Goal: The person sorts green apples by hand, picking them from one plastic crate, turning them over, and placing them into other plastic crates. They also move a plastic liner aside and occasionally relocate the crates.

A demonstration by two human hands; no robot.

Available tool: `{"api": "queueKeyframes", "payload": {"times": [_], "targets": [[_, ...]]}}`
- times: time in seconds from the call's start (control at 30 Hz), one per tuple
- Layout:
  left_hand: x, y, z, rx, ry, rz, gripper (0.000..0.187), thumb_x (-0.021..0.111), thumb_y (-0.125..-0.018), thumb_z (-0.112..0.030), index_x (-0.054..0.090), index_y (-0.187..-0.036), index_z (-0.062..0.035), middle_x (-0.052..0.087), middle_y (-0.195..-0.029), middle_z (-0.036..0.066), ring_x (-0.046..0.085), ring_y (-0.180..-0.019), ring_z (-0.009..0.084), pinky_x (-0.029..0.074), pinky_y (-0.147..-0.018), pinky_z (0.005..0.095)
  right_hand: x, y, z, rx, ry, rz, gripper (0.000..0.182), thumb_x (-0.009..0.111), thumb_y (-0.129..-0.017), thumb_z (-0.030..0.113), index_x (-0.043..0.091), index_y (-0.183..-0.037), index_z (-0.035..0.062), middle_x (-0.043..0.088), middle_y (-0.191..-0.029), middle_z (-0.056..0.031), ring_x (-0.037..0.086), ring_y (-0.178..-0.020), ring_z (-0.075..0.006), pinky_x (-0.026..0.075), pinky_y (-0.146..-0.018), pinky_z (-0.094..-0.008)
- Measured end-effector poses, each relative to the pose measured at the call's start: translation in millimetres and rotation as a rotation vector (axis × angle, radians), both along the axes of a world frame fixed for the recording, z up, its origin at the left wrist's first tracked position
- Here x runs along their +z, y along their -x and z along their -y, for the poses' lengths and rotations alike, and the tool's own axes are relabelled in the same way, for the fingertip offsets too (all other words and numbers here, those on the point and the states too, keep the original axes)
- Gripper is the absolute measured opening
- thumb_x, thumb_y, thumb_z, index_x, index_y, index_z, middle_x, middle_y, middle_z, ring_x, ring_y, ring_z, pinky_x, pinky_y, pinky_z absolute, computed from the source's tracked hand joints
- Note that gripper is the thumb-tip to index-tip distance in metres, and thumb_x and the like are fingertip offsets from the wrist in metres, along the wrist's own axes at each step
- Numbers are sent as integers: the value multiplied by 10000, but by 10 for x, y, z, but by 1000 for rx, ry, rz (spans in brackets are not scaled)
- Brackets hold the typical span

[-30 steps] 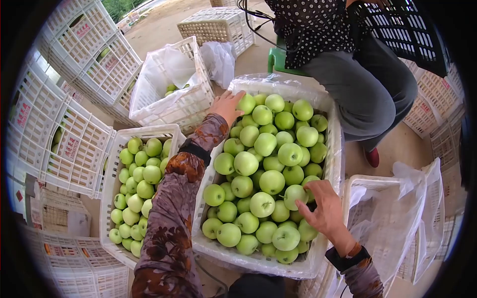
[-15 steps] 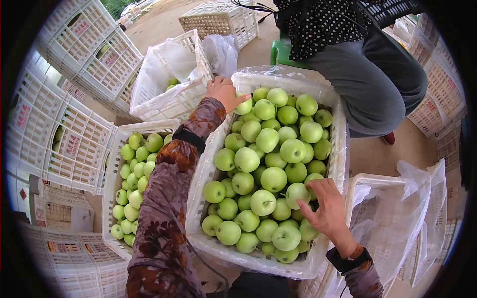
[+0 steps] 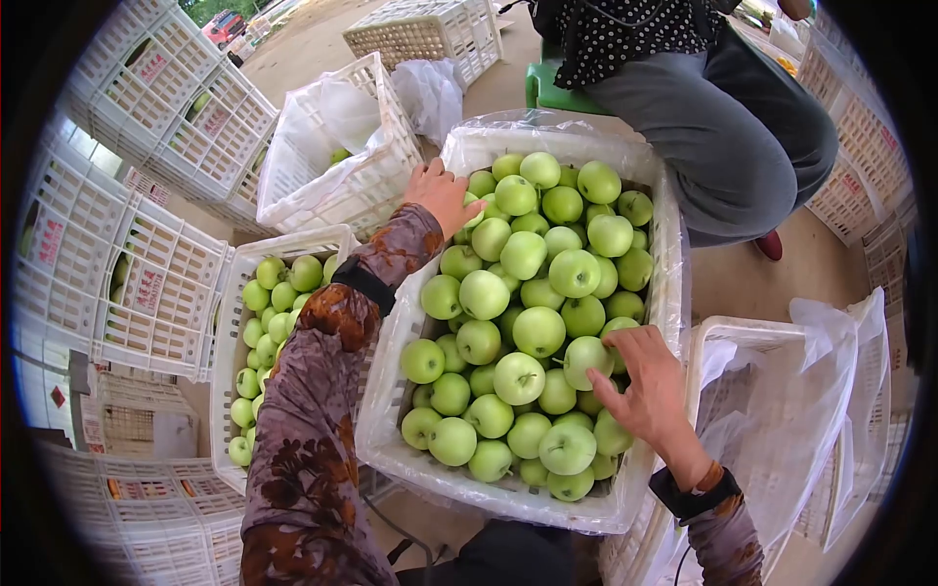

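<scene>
A large white crate [image 3: 391, 410] lined with clear plastic stands before me, filled with green apples [image 3: 538, 332]. At its upper left rim is my left hand [image 3: 440, 198], fingers apart and lying over the edge, with the thumb beside a partly hidden apple [image 3: 472, 209]. My right hand [image 3: 645, 391] is on the right side of the pile. Its thumb and fingers are around a green apple [image 3: 587, 362] that rests among the others.
Left of the big crate, a smaller white crate [image 3: 228, 391] holds more apples. A lined crate [image 3: 332, 200] sits behind it; another lined crate [image 3: 752, 410] stands at right. Stacked crates [image 3: 147, 283] line the left. A seated person [image 3: 703, 146] is at the upper right.
My left hand has shifted slightly down and left along the rim, away from the apple at its thumb. My right hand stays at the same apple. The view has tilted a little.
</scene>
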State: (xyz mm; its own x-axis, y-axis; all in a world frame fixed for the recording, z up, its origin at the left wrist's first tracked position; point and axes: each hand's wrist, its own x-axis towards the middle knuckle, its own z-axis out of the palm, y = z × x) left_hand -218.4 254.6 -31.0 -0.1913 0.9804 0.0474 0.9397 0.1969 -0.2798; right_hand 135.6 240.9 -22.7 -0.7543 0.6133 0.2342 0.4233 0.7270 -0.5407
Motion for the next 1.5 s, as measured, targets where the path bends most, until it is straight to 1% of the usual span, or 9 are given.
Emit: {"api": "queueKeyframes", "payload": {"times": [0.23,0.5,0.63,0.8,0.93,1.03,1.23,1.37,1.5], "targets": [[-311,126,-3,-146,-379,-78,386,534,-905,-448,652,-1043,-107,633,-1044,87,492,-1141,257,342,-988,437,-28,-13,3,10,-27,-4,369,700,-752,258,580,-1003,17,590,-926,-128,549,-904,-310,478,-775,-393],[-251,113,157,-141,-42,231,376,519,-938,-339,536,-1237,-112,598,-1124,126,556,-1075,317,335,-1010,507,-115,-87,-31,-13,63,-163,388,662,-796,315,582,-1021,10,596,-953,-132,532,-959,-314,481,-801,-398],[-586,513,42,-169,-130,306,392,427,-987,-279,454,-1342,-116,537,-1241,138,496,-1162,340,358,-976,462,164,-566,-377,2,660,-481,302,637,-875,270,599,-992,-6,632,-929,-68,599,-833,-164,506,-706,-304],[-719,805,-47,-188,-99,339,468,382,-1012,-316,359,-1413,-77,438,-1370,185,403,-1281,358,332,-1028,455,615,-2019,-528,-328,651,-49,250,583,-895,235,621,-943,-7,624,-814,-35,596,-733,-126,503,-656,-265],[-672,659,123,-190,-144,223,507,380,-1012,-327,314,-1453,-85,370,-1440,180,343,-1339,353,283,-1072,474,-634,-3185,88,-364,753,503,231,590,-787,188,637,-905,-5,654,-820,-147,629,-743,-260,501,-682,-352],[-390,280,391,-255,-243,145,532,377,-1011,-332,300,-1463,-62,320,-1480,178,293,-1376,347,230,-1107,480,-1556,-3649,772,-469,654,875,327,632,-754,210,626,-1001,-3,672,-895,-191,644,-880,-365,508,-758,-427],[523,-1200,1303,-356,-171,383,514,380,-993,-310,374,-1395,10,343,-1460,201,284,-1376,366,197,-1126,482,-2063,-3768,1445,-559,820,1114,386,659,-718,189,614,-1064,23,679,-963,-194,659,-899,-375,525,-745,-426],[462,-1852,1887,-378,-174,534,475,404,-975,-351,483,-1253,26,470,-1339,224,397,-1285,409,272,-1079,531,-2126,-3833,1468,-610,740,1024,441,705,-679,184,588,-1081,48,678,-970,-175,651,-896,-377,521,-741,-411],[490,-2401,2252,-532,-185,712,450,484,-980,-377,547,-1203,9,555,-1233,186,506,-1168,372,350,-1033,537,-1539,-3682,954,-517,917,447,561,776,-596,106,542,-1106,86,648,-1006,-126,624,-939,-312,496,-806,-383]]}}
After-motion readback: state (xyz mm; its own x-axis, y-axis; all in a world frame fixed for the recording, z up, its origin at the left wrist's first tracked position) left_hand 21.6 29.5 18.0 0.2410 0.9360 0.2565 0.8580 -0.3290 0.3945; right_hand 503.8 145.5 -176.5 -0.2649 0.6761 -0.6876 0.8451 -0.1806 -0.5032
